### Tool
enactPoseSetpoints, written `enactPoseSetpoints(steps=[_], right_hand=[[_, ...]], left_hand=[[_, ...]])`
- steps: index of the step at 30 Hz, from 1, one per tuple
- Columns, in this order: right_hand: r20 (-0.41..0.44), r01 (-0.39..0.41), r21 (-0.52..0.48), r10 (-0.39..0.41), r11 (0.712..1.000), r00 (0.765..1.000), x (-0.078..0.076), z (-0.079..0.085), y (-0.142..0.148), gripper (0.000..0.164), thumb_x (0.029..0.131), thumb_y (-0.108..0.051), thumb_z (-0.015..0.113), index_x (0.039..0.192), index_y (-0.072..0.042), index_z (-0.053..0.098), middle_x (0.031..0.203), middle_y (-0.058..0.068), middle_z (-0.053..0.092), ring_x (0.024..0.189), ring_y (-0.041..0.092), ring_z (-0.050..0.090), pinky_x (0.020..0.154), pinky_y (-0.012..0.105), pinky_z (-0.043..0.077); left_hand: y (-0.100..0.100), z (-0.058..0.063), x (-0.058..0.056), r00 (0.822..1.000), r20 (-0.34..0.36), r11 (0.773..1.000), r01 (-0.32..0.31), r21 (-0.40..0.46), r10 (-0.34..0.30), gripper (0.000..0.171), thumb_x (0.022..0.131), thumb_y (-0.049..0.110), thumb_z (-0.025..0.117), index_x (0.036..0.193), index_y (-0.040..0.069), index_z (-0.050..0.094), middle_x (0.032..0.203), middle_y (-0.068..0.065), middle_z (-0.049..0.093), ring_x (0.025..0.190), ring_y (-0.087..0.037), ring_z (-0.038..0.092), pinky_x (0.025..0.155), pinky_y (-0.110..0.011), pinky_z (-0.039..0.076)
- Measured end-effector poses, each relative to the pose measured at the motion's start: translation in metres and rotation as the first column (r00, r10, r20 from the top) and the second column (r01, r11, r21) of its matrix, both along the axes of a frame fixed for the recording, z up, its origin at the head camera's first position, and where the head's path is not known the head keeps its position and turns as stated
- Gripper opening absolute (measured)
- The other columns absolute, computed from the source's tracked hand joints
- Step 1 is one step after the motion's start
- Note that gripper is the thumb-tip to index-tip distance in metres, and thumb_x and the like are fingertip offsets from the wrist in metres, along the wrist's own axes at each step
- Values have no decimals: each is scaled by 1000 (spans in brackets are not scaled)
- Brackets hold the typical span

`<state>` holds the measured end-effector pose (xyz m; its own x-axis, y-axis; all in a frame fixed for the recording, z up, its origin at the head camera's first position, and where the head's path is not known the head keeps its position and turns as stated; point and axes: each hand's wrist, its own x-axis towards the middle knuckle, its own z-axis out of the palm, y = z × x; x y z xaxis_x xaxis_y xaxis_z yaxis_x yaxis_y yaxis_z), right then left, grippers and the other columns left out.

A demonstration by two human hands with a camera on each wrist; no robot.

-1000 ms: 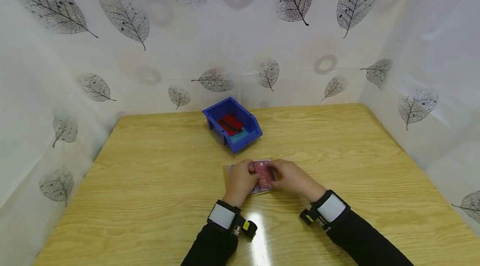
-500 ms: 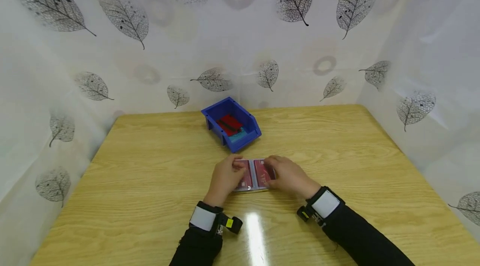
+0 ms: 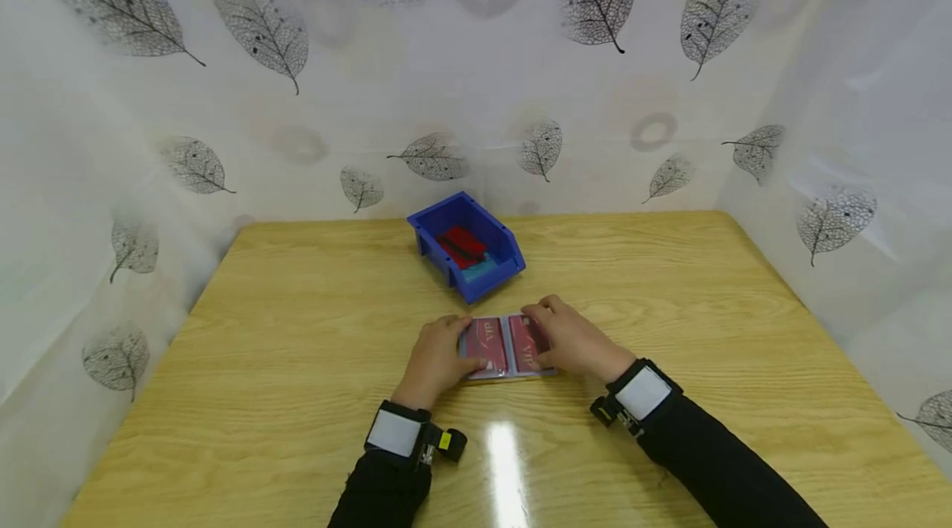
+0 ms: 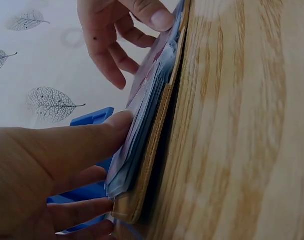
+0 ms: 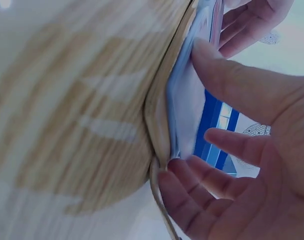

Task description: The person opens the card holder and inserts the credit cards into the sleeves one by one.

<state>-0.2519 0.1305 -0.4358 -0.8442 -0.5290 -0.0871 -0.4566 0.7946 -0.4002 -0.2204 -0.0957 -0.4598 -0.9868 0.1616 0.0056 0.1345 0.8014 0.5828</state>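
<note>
A card holder (image 3: 509, 349) lies spread on the table, its clear sleeves showing a red card on each side. "VIP" is printed on both the left card (image 3: 483, 340) and the right card (image 3: 523, 344). In the left wrist view, a stitched tan cover (image 4: 151, 152) sits under a stack of sleeves. My left hand (image 3: 434, 357) grips the left side, thumb on the top sleeve and fingers at the outer edge. On the right side my right hand (image 3: 576, 340) holds on, thumb over the sleeve (image 5: 184, 107) and fingertips at the cover's edge, partly hiding the right card.
Beyond the card holder stands a blue bin (image 3: 497, 284), turned at an angle. Inside it are a red item (image 3: 470, 242) with a dark strip and a teal item (image 3: 479, 268). A pale leaf-patterned sheet (image 3: 476, 98) closes off the table's back and sides.
My left hand has moved from the middle of the card holder to its left side, and a sleeve with a red card now lies flat there. My right hand has barely moved.
</note>
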Motion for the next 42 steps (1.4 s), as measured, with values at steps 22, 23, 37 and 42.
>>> enactPoseSetpoints(steps=[22, 23, 37, 42], right_hand=[[407, 196, -493, 25, 848, 913, -18, 4, -23, 58, 94, -11, 63, 142, 4, 35, 131, 30, 52, 108, 37, 61, 75, 37, 55], [427, 194, -498, 44, 845, 903, -17, 4, -24, 58, 95, -13, 62, 143, 5, 34, 132, 31, 52, 104, 36, 63, 74, 37, 56], [333, -26, -365, 156, 931, 930, -31, 15, -46, 26, 98, -3, 50, 119, 7, 61, 111, 19, 66, 80, 19, 66, 68, 29, 56], [125, 49, -341, -6, 939, 992, -55, 25, -60, 21, 97, -10, 57, 112, 2, 65, 108, 16, 68, 89, 26, 66, 75, 35, 56]], left_hand=[[-6, -3, 0, 1000, 23, 1000, 2, 26, -3, 67, 77, 34, 82, 132, 4, 60, 137, -21, 52, 125, -39, 49, 103, -51, 40], [-6, -3, -1, 1000, 13, 1000, 8, 24, -8, 63, 80, 33, 80, 132, 4, 60, 137, -21, 53, 125, -39, 50, 103, -51, 40], [-8, 0, 0, 999, 26, 999, -29, 46, 28, 65, 84, 28, 77, 135, -5, 52, 133, -23, 56, 123, -39, 52, 102, -49, 42], [-7, -2, 3, 999, -16, 998, -27, 49, 28, 64, 82, 27, 79, 132, -5, 55, 128, -23, 58, 117, -39, 56, 98, -50, 45]])
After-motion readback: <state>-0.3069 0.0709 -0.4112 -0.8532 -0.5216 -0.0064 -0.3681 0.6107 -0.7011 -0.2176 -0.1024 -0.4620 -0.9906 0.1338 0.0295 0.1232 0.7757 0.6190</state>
